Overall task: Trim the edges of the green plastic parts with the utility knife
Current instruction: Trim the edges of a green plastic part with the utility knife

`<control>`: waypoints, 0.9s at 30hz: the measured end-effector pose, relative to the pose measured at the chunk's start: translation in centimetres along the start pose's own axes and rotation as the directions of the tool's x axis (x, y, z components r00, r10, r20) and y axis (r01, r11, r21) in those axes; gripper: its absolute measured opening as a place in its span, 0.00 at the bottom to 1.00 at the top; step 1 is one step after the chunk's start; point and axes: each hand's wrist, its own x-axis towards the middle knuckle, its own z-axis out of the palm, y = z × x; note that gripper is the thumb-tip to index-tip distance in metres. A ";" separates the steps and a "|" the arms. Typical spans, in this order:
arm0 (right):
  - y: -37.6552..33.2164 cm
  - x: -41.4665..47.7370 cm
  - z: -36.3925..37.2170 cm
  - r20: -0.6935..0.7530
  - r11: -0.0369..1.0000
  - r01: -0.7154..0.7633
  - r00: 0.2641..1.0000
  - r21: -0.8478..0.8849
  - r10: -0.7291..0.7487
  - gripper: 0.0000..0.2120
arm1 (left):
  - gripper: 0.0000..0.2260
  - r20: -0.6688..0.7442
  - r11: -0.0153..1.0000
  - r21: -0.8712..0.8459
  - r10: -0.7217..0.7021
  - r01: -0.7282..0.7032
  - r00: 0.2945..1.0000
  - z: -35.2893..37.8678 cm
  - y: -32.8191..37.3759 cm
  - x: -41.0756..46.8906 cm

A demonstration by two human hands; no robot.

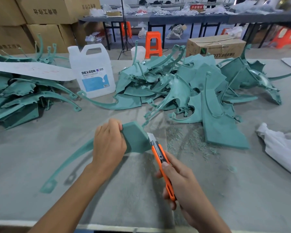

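Head view: the left hand (108, 143) curls its fingers (118, 123) round a green plastic part (136, 138) over the middle of the tabletop (40, 148). The right hand (178, 180) grips an orange utility knife (163, 163), its blade touching the part's 3 o'clock edge. Green shavings (188, 142) lie at 3 o'clock, and a pile of parts (183, 84) at 1 o'clock.

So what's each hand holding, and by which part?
The left hand grips the green plastic part at the left side of its broad panel; the right hand holds the orange utility knife by its handle's rear half.
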 end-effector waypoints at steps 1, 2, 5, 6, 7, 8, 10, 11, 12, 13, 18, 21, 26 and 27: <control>0.5 0.2 -0.1 -0.034 0.999 0.005 0.999 -0.035 -0.006 0.22 | 0.16 -0.014 1.000 -0.008 0.000 0.000 1.000 0.1 -0.1 0.1; 1.0 0.4 -0.2 -0.068 0.997 0.008 0.998 -0.076 -0.014 0.22 | 0.16 -0.030 1.000 -0.009 0.002 -0.002 1.000 0.1 -0.1 0.2; 2.3 1.1 -0.3 -0.111 0.982 0.012 0.993 -0.187 -0.033 0.22 | 0.17 -0.059 0.999 -0.009 0.038 -0.039 0.998 0.3 0.2 0.5; 2.6 1.2 -0.3 -0.106 0.979 0.014 0.994 -0.205 -0.036 0.22 | 0.17 -0.061 0.998 -0.008 0.057 -0.058 0.997 0.4 0.4 0.6; 2.8 1.3 -0.4 -0.101 0.975 0.016 0.994 -0.223 -0.040 0.23 | 0.17 -0.059 0.997 -0.001 0.073 -0.073 0.996 0.4 0.5 0.7; 2.8 1.3 -0.3 -0.098 0.970 0.022 0.994 -0.241 -0.047 0.23 | 0.17 -0.054 0.996 0.010 0.084 -0.084 0.995 0.4 0.6 0.8; 2.5 1.3 -0.2 -0.086 0.962 0.041 0.994 -0.269 -0.067 0.24 | 0.17 -0.036 0.996 0.023 0.087 -0.086 0.996 0.3 0.8 0.9; 2.2 1.1 -0.1 -0.077 0.959 0.056 0.994 -0.277 -0.080 0.25 | 0.16 -0.030 0.996 0.026 0.088 -0.088 0.996 0.3 0.9 0.9; 1.7 1.0 0.0 -0.066 0.955 0.074 0.993 -0.286 -0.097 0.25 | 0.16 -0.027 0.995 0.032 0.098 -0.097 0.995 0.3 1.1 1.0; 1.1 0.9 0.2 -0.058 0.951 0.097 0.991 -0.293 -0.119 0.26 | 0.15 -0.026 0.993 0.043 0.115 -0.113 0.993 0.2 1.3 1.0; -2.5 0.0 0.8 -0.013 0.963 0.230 0.972 -0.139 -0.234 0.21 | 0.14 0.004 0.979 0.090 0.186 -0.185 0.983 -0.1 2.2 1.1; -3.0 -0.1 0.1 -0.060 0.967 0.247 0.966 -0.055 -0.250 0.20 | 0.10 0.009 0.973 0.116 0.201 -0.201 0.980 -0.2 2.3 1.2; 0.6 0.5 0.2 -0.142 0.981 0.098 0.982 -0.165 -0.122 0.24 | 0.10 -0.001 0.972 0.157 0.180 -0.178 0.984 -0.2 2.9 1.5; 1.2 0.4 0.7 -0.126 0.981 0.080 0.987 -0.179 -0.103 0.25 | 0.09 -0.007 0.969 0.162 0.190 -0.186 0.982 -0.2 3.0 1.5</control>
